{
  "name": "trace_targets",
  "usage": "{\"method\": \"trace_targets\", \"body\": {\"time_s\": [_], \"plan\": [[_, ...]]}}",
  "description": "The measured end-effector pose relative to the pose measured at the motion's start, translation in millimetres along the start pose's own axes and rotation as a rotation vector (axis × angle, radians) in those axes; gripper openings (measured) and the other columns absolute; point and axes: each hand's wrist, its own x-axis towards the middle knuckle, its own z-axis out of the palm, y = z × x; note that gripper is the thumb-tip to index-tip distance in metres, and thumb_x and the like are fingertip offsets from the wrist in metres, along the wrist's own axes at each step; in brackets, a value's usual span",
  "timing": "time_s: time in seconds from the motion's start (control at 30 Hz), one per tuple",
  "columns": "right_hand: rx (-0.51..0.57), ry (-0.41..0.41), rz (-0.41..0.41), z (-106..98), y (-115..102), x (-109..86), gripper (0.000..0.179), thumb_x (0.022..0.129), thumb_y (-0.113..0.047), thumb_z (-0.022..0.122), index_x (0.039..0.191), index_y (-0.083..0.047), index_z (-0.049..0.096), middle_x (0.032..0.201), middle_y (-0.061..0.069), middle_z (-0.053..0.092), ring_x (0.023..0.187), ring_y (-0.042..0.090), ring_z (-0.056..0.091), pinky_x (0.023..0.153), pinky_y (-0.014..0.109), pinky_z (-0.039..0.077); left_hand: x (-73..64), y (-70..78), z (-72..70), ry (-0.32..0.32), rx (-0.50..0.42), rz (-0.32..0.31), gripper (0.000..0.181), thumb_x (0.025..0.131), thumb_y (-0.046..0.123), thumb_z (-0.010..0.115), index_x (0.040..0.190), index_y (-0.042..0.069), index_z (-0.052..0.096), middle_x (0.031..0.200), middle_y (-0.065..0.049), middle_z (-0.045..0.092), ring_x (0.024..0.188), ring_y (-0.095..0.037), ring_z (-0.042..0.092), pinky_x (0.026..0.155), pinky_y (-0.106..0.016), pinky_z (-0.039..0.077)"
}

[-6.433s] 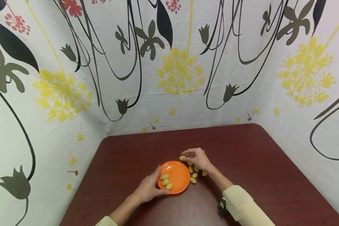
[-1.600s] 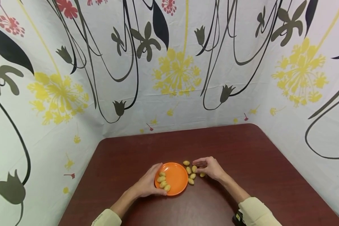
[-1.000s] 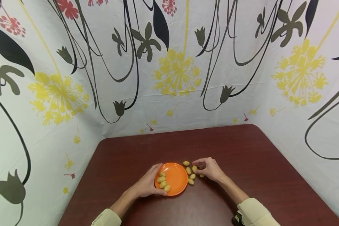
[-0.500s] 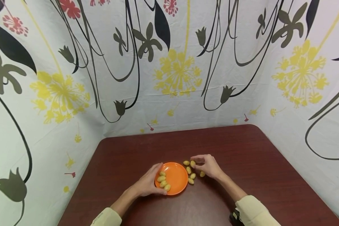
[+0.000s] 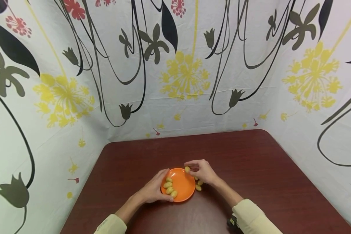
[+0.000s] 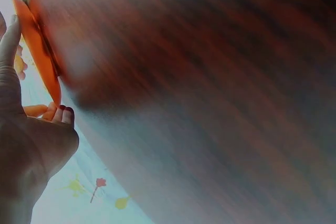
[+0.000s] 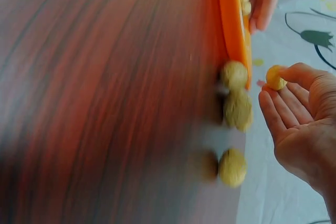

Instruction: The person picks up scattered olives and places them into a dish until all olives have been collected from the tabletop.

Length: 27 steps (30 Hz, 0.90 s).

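Note:
A round orange plate (image 5: 184,187) lies on the table, with several small yellow oval pieces (image 5: 168,185) along its left side; their exact kind is unclear. My left hand (image 5: 153,188) grips the plate's left rim, thumb at the near side and fingers at the far side. Over the plate's far right edge, my right hand (image 5: 203,171) pinches one yellow oval piece (image 7: 275,77) between thumb and fingers. The right wrist view shows that piece raised off the table. More loose yellow oval pieces (image 5: 198,187) lie beside the plate's right rim, partly hidden by my right hand.
The dark red-brown table (image 5: 152,152) has rounded far corners and meets a flower-patterned cloth (image 5: 175,78) at the back and sides. A small black item (image 5: 231,221) shows at my right sleeve.
My right hand has picked up a yellow oval piece from the right group and carried it left to the plate's edge. One more piece lies on the plate than earliest. My left hand stays at the rim.

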Motion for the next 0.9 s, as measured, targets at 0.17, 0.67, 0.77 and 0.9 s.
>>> {"method": "trace_targets", "body": {"time_s": [0.17, 0.67, 0.77, 0.9], "plan": [[-0.010, -0.044, -0.031, 17.8, -4.1, 10.4, 0.032, 0.096, 0.004, 0.075, 0.128, 0.004, 0.074, 0.123, 0.016, 0.076, 0.113, 0.033, 0.073, 0.093, 0.045, 0.060, -0.5, -0.1, -0.5, -0.003, -0.001, -0.004, 0.125, 0.079, 0.056, 0.092, 0.169, 0.006, 0.023, 0.172, -0.012, 0.026, 0.154, -0.031, 0.033, 0.121, -0.060, 0.032], [0.065, -0.105, 0.042, 52.1, -4.7, 20.4, 0.038, 0.096, 0.008, 0.073, 0.133, -0.001, 0.070, 0.129, 0.015, 0.072, 0.117, 0.033, 0.070, 0.096, 0.045, 0.058, -1.3, 1.7, -0.4, -0.008, 0.008, 0.005, 0.125, 0.080, 0.056, 0.091, 0.170, 0.008, 0.020, 0.173, -0.011, 0.025, 0.154, -0.031, 0.033, 0.120, -0.060, 0.034], [0.059, -0.103, 0.019, 54.5, -4.8, 21.8, 0.038, 0.095, 0.010, 0.073, 0.131, 0.000, 0.069, 0.127, 0.015, 0.072, 0.116, 0.033, 0.070, 0.096, 0.047, 0.058, -1.5, 1.3, -0.4, -0.004, 0.008, 0.008, 0.125, 0.080, 0.056, 0.091, 0.170, 0.007, 0.020, 0.173, -0.011, 0.025, 0.154, -0.031, 0.033, 0.120, -0.060, 0.033], [0.039, -0.102, -0.003, 57.1, -5.6, 22.2, 0.036, 0.095, 0.009, 0.074, 0.129, 0.000, 0.069, 0.123, 0.013, 0.073, 0.113, 0.032, 0.071, 0.095, 0.047, 0.059, -1.6, 0.3, -0.4, -0.005, 0.010, 0.008, 0.124, 0.080, 0.056, 0.091, 0.170, 0.008, 0.020, 0.173, -0.011, 0.025, 0.154, -0.031, 0.033, 0.120, -0.060, 0.033]]}}
